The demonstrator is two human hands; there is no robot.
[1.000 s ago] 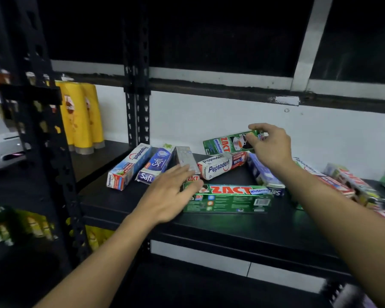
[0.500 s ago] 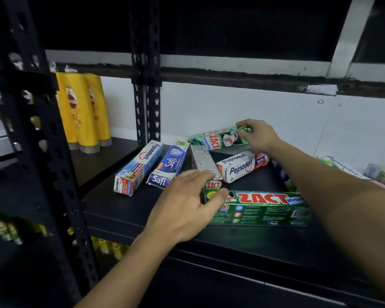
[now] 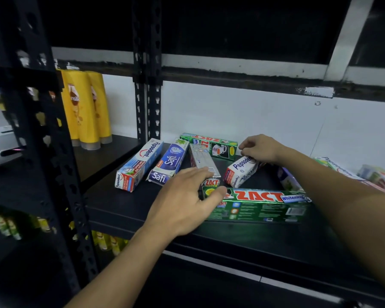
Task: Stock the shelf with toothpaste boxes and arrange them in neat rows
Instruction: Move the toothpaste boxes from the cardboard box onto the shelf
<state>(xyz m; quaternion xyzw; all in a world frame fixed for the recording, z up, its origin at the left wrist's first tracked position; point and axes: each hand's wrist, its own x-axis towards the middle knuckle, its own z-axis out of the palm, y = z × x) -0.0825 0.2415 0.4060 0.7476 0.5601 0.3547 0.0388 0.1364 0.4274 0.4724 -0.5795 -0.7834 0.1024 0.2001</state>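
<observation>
Several toothpaste boxes lie on the black shelf (image 3: 125, 207). At the left, a blue Pepsodent box (image 3: 140, 165), a Safi box (image 3: 170, 162) and a silver Zact box (image 3: 201, 161) lie side by side, pointing backward. A green Zact box (image 3: 209, 145) lies crosswise at the back wall. My right hand (image 3: 258, 147) holds its right end with curled fingers, just above a white Pepsodent box (image 3: 240, 171). A large green Zact box (image 3: 260, 203) lies crosswise near the front. My left hand (image 3: 185, 201) hovers spread over its left end, thumb touching it.
Yellow bottles (image 3: 85, 107) stand on the neighbouring shelf to the left, beyond a black slotted post (image 3: 147, 85). More boxes (image 3: 333, 166) lie loosely at the far right, partly behind my right arm. A front post (image 3: 42, 130) rises at the left.
My right hand has carried the small green Zact box leftward and down to the back of the shelf. My left hand stays over the big Zact box's left end.
</observation>
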